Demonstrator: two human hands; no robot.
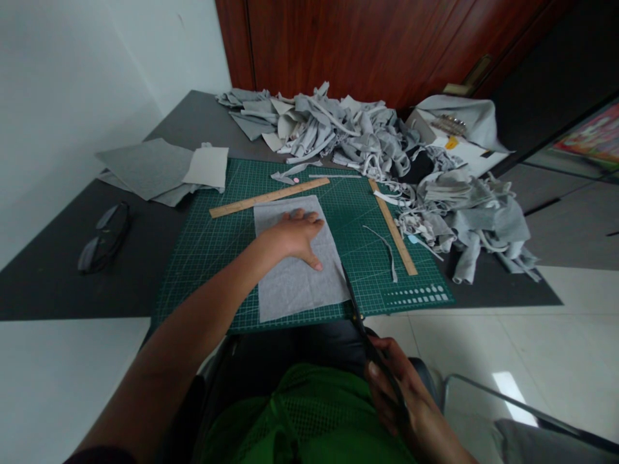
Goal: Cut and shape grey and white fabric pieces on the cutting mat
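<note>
Dark grey tabletop [48,283] spreads beneath a green cutting mat [200,238], with a reddish-brown wooden door [338,45] at twelve o'clock beyond it. Centred on the mat lies a light grey cloth [285,283], roughly rectangular and flat. On its upper part rests the left hand [300,235], palm down, fingers spread and gripping nothing. At five o'clock the right hand [394,380] is closed around the handles of black scissors [360,322], whose blades point towards twelve and meet the cloth's lower right edge. Measured from the cloth, one wooden ruler [271,198] slants just past its top edge at eleven, another ruler [393,225] lies towards two, and a narrow grey strip [387,251] sits near three. Folding eyeglasses [104,237] rest at nine, stacked grey pieces [149,167] at ten, and a heap of scraps [329,122] rises around twelve.
</note>
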